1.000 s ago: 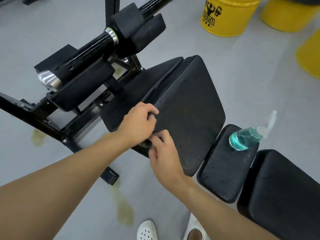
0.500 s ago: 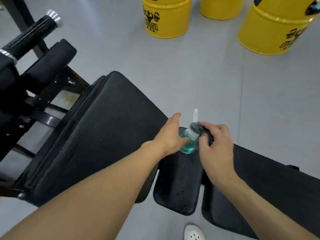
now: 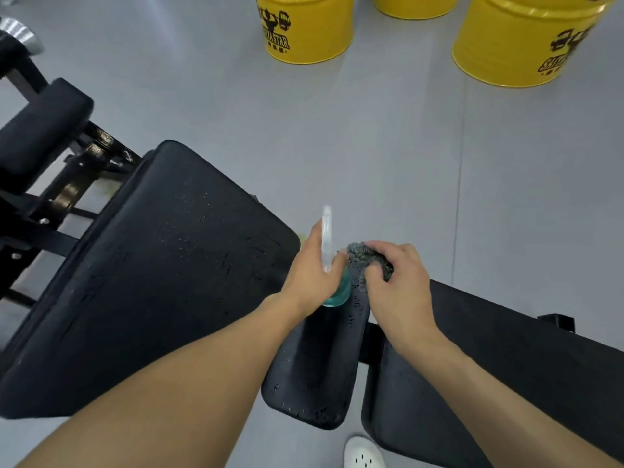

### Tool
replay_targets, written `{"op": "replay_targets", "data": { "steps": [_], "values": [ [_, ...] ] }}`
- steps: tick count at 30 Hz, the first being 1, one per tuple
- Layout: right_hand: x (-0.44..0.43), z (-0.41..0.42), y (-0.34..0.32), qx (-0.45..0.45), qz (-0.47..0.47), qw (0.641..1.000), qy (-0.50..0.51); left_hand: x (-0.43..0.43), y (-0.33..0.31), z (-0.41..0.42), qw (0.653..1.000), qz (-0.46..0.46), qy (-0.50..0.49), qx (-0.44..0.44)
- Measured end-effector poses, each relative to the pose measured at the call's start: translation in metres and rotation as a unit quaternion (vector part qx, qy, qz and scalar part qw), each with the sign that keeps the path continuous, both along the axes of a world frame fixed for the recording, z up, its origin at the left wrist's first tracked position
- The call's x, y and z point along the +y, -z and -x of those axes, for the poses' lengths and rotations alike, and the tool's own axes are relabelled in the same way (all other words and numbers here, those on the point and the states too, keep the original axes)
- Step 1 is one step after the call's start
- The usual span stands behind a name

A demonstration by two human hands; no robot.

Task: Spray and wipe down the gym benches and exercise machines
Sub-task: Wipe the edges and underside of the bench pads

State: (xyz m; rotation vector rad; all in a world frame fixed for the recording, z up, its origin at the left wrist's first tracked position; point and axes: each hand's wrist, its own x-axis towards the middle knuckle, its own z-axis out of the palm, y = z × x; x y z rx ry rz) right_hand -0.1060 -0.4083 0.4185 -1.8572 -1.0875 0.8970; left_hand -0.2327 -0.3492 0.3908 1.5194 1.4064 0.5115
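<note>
A black padded bench runs across the view: a wide back pad (image 3: 162, 282) at the left, speckled with droplets, a small middle pad (image 3: 314, 376), and another pad (image 3: 506, 363) at the right. My left hand (image 3: 312, 278) grips a clear spray bottle (image 3: 341, 292) of teal liquid over the middle pad, with its white nozzle (image 3: 327, 238) pointing away from me. Right beside it, my right hand (image 3: 398, 282) holds a bunched grey cloth (image 3: 366, 260) against the middle pad's far end.
Three yellow drums stand on the grey floor at the back, one (image 3: 304, 25) centre, one (image 3: 526, 38) right. A black machine frame with a roller pad (image 3: 44, 130) stands at the left. A white shoe (image 3: 363, 454) is under the bench edge.
Both hands left the back pad's edge and moved right to the bottle. My left hand has closed round the bottle and raised it slightly; my right hand carried the cloth alongside.
</note>
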Motion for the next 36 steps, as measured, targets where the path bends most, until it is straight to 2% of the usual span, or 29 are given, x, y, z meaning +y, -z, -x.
{"op": "replay_targets", "data": {
  "steps": [5, 7, 9, 12, 17, 19, 22, 24, 31, 36],
  "values": [
    [-0.011, 0.034, -0.003, -0.01, 0.012, 0.999, -0.031, -0.029, -0.018, 0.033, 0.998, -0.037, -0.058, -0.002],
    [-0.02, 0.077, -0.009, -0.016, 0.006, 0.998, -0.064, -0.049, -0.029, 0.075, 0.994, -0.048, -0.101, 0.0],
    [-0.024, 0.09, -0.013, -0.019, 0.003, 0.998, -0.066, -0.057, -0.04, 0.088, 0.993, -0.038, -0.113, -0.005],
    [-0.041, 0.155, -0.023, -0.021, -0.018, 0.994, -0.104, -0.094, -0.062, 0.154, 0.979, -0.015, -0.195, -0.051],
    [-0.085, 0.288, -0.039, 0.004, -0.022, 0.993, -0.118, -0.172, -0.084, 0.279, 0.963, 0.012, -0.247, -0.104],
    [-0.104, 0.339, -0.043, 0.019, -0.016, 0.992, -0.126, -0.2, -0.086, 0.328, 0.947, 0.028, -0.294, -0.123],
    [-0.131, 0.402, -0.044, 0.028, -0.01, 0.991, -0.131, -0.232, -0.083, 0.394, 0.904, 0.068, -0.393, -0.155],
    [-0.145, 0.432, -0.039, 0.039, -0.008, 0.991, -0.125, -0.246, -0.074, 0.429, 0.888, 0.105, -0.42, -0.153],
    [-0.167, 0.466, -0.017, 0.055, 0.013, 0.994, -0.098, -0.253, -0.062, 0.473, 0.873, 0.187, -0.418, -0.167],
    [-0.173, 0.458, 0.0, 0.058, 0.009, 0.995, -0.077, -0.25, -0.054, 0.468, 0.889, 0.155, -0.407, -0.14]
  ]
}}
